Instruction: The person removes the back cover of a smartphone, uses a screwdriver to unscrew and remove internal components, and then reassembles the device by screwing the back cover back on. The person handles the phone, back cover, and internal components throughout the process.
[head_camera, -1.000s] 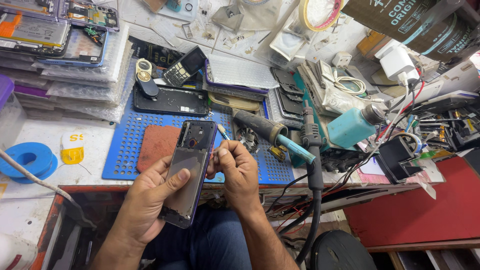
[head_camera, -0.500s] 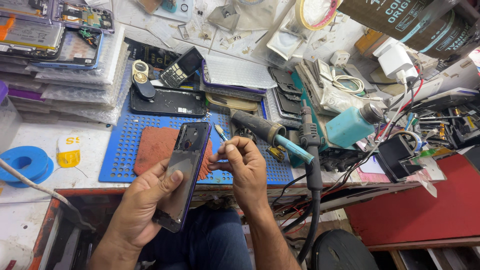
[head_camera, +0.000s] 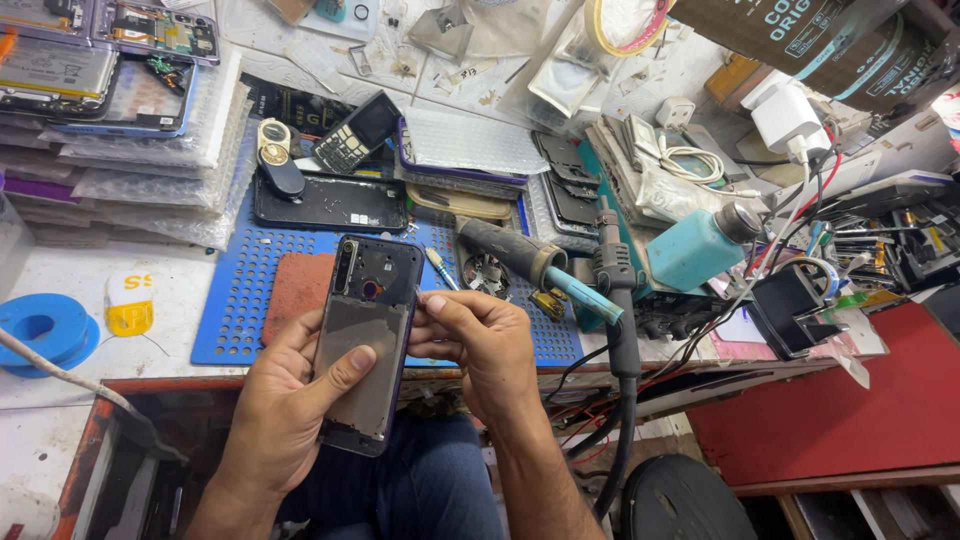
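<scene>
Gripping dark phone (head_camera: 365, 340) in left hand (head_camera: 285, 410), right hand (head_camera: 480, 345) pinching its edge, hot-air wand (head_camera: 615, 290) beside, blue mat (head_camera: 240, 310) beneath.

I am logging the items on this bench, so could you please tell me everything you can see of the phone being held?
The phone is a slim dark slab seen from its back, glossy and reflective, with a purple edge. A vertical camera strip sits at its upper left and a round spot near the top centre. It is held nearly upright, tilted slightly, above the blue mat's front edge. The left hand cradles it, thumb across the back. The right hand pinches a small thin tool at its upper right edge.
</scene>
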